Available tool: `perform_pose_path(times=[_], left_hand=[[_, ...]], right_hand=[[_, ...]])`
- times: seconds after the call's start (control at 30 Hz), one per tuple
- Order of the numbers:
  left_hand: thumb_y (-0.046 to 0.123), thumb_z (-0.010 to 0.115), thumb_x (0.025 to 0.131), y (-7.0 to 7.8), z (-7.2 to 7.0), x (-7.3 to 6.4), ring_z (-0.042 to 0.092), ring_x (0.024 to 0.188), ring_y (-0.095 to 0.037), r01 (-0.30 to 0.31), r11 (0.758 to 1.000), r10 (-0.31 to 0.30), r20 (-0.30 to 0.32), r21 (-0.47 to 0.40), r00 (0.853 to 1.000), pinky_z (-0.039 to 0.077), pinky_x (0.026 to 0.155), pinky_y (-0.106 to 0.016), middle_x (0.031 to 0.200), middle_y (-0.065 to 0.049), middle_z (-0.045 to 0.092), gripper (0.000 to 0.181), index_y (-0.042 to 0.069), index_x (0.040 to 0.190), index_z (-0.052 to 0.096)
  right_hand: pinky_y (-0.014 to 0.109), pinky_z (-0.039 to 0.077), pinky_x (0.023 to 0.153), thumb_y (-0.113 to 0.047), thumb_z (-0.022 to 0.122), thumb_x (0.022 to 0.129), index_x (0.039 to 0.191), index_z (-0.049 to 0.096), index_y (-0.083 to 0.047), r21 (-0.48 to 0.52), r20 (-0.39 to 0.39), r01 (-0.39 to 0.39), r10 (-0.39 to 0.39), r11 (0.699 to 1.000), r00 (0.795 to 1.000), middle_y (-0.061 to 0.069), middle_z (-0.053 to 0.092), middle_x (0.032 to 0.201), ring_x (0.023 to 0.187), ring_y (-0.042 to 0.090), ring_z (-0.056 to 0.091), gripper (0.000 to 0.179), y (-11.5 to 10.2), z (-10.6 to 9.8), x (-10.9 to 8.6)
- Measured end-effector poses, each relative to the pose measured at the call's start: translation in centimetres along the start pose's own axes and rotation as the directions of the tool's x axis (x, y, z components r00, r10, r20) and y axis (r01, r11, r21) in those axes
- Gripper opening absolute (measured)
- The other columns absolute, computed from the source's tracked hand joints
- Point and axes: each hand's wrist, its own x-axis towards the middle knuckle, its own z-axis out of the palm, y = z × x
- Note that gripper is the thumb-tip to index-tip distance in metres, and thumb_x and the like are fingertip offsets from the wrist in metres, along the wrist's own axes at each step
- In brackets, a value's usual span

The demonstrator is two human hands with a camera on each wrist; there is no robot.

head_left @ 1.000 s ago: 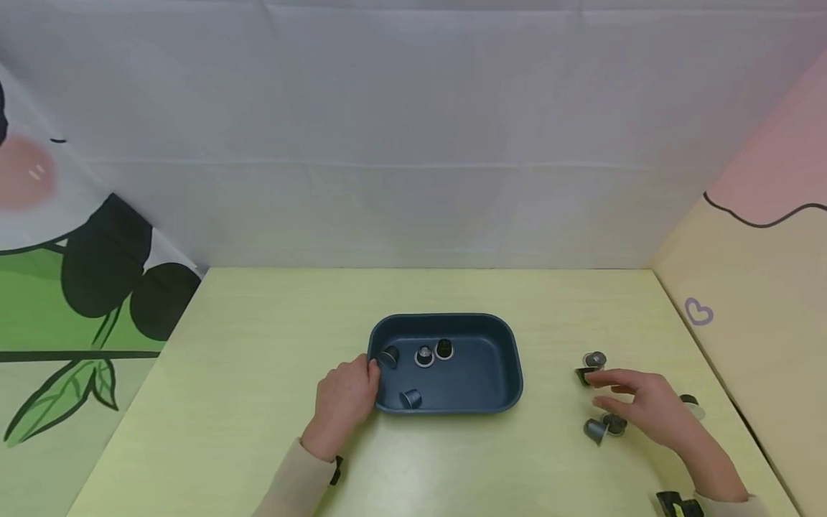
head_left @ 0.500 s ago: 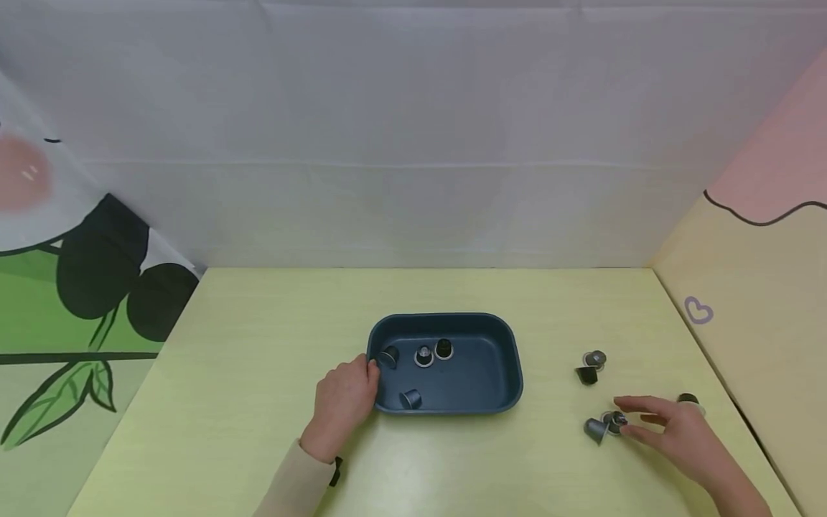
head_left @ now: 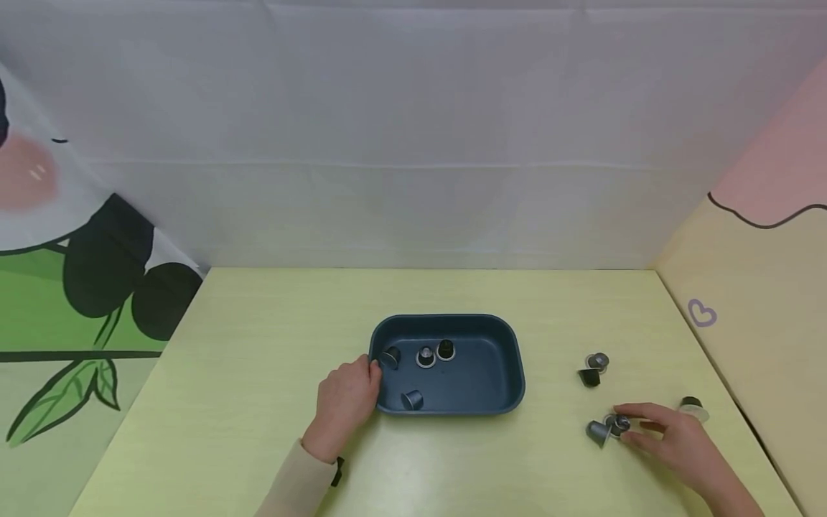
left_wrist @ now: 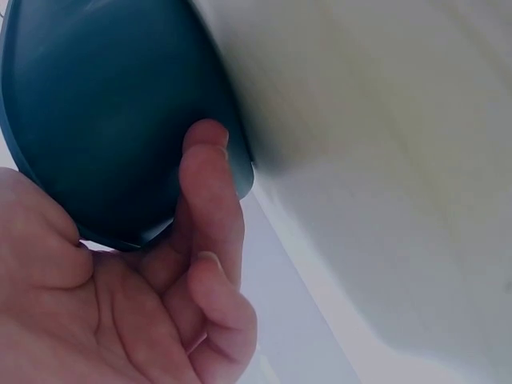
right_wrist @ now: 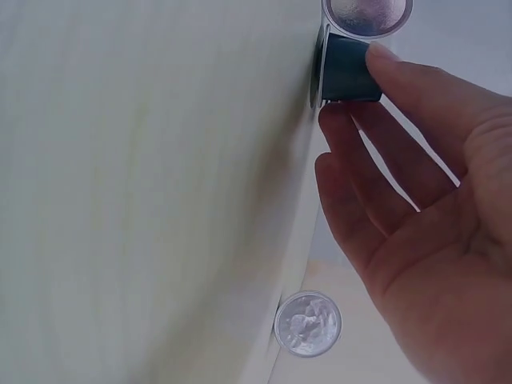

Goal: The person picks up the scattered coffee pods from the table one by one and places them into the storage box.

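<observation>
My left hand (head_left: 347, 395) grips the left end of a dark blue tray (head_left: 510, 402), its fingers curled against the outer wall (left_wrist: 104, 104) in the left wrist view. Inside lie several coffee capsules, one grey-blue capsule (head_left: 412, 400) on its side near the front. On the right of the table, my right hand (head_left: 672, 438) pinches a dark coffee capsule (right_wrist: 352, 70) between thumb and fingers; it stands rim down on the tabletop. Right beside it a grey capsule (head_left: 598, 432) lies on its side, its foil lid facing the camera in the right wrist view.
Two more capsules sit farther back, a grey one (head_left: 599, 361) and a black one (head_left: 589, 378) close together. Another capsule (head_left: 693, 407) lies behind my right hand, near the right wall (head_left: 762, 323). A white cloth backdrop (head_left: 413, 143) rises at the table's far edge.
My right hand has come from the back pair of capsules toward the front pair and drawn its fingers in on the standing one. The left hand keeps its hold on the tray.
</observation>
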Motion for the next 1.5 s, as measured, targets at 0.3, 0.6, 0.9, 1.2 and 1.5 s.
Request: perform_pose_path(times=[0.3, 0.6, 0.9, 1.2, 1.5], left_hand=[[0.024, 0.047, 0.101, 0.0, 0.0, 0.0, 0.048, 0.047, -0.024, -0.005, 1.000, 0.005, -0.007, 0.002, 1.000, 0.039, 0.043, -0.039, 0.057, -0.006, 0.044, 0.033, 0.010, 0.071, 0.049], [0.024, 0.047, 0.101, 0.0, 0.0, 0.0, 0.048, 0.047, -0.024, -0.003, 1.000, 0.003, -0.009, 0.003, 1.000, 0.039, 0.043, -0.039, 0.057, -0.006, 0.044, 0.033, 0.010, 0.071, 0.049], [0.025, 0.046, 0.101, 0.1, 0.0, 0.1, 0.050, 0.049, -0.024, 0.005, 1.000, -0.005, 0.010, -0.004, 1.000, 0.040, 0.045, -0.039, 0.059, -0.007, 0.047, 0.033, 0.008, 0.073, 0.053], [0.024, 0.047, 0.101, 0.0, 0.1, 0.0, 0.050, 0.048, -0.024, -0.004, 1.000, 0.004, 0.000, -0.005, 1.000, 0.041, 0.044, -0.039, 0.059, -0.007, 0.047, 0.032, 0.009, 0.073, 0.052], [0.024, 0.047, 0.101, 0.0, 0.1, 0.0, 0.050, 0.049, -0.024, -0.002, 1.000, 0.002, 0.000, -0.009, 1.000, 0.041, 0.044, -0.039, 0.059, -0.007, 0.047, 0.032, 0.009, 0.073, 0.052]], right_hand=[[0.013, 0.049, 0.071, -0.004, 0.087, 0.071, 0.104, 0.076, -0.011, -0.032, 0.019, -0.048, 0.048, 0.998, 0.999, 0.000, 0.074, 0.098, 0.087, -0.003, 0.065, 0.035, 0.0, 0.3, 0.2], [0.021, 0.052, 0.070, -0.008, 0.085, 0.074, 0.105, 0.075, -0.011, -0.064, 0.050, -0.114, 0.117, 0.991, 0.992, 0.004, 0.074, 0.101, 0.084, 0.005, 0.069, 0.033, -0.3, 0.0, 0.2], [0.020, 0.052, 0.071, -0.009, 0.084, 0.076, 0.106, 0.075, -0.010, -0.067, 0.043, -0.126, 0.129, 0.990, 0.991, 0.004, 0.075, 0.100, 0.085, 0.003, 0.067, 0.031, -0.6, -0.4, 0.2], [0.023, 0.054, 0.068, -0.009, 0.084, 0.078, 0.107, 0.074, -0.010, -0.079, 0.043, -0.142, 0.146, 0.987, 0.988, 0.008, 0.074, 0.103, 0.084, 0.005, 0.068, 0.031, -0.5, -1.0, 0.1], [0.025, 0.053, 0.068, -0.014, 0.085, 0.078, 0.108, 0.074, -0.013, -0.131, -0.001, -0.133, 0.134, 0.982, 0.991, 0.004, 0.074, 0.102, 0.083, 0.009, 0.070, 0.032, -0.5, -1.5, 0.4]])
